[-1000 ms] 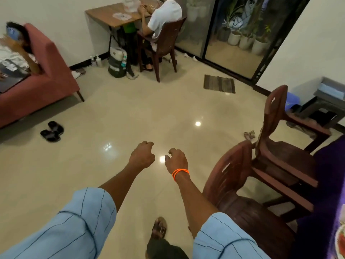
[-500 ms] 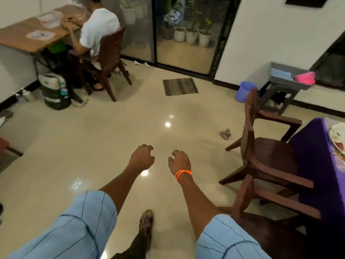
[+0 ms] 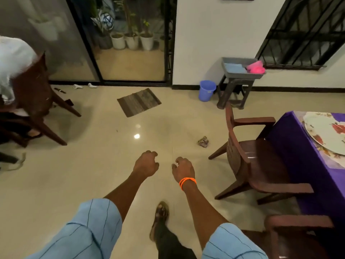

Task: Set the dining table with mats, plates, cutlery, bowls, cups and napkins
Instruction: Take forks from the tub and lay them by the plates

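Both arms reach forward over the glossy floor (image 3: 74, 184), the left hand (image 3: 146, 164) and the right hand (image 3: 183, 170) loosely curled and holding nothing, an orange band (image 3: 187, 182) on the right wrist. At the right, a brown chair (image 3: 255, 161) stands against the purple-clothed table (image 3: 302, 146), where a floral plate (image 3: 326, 133) lies. Farther back, a striped mat (image 3: 139, 101) lies near the glass door (image 3: 128, 40), and a blue bucket (image 3: 206, 90) stands beside a dark stool (image 3: 234, 92).

My sleeves (image 3: 93, 227) are pale blue with thin dark stripes, and an orange band (image 3: 187, 181) rings my right wrist. Beyond my fingertips lies a grey-brown striped mat (image 3: 139, 101) on the glossy cream floor (image 3: 93, 156). Right of my fingers stand dark brown chairs (image 3: 257, 157), a purple tablecloth (image 3: 298, 156), a white plate (image 3: 328, 133) with red florals, and farther off a blue bucket (image 3: 206, 90).
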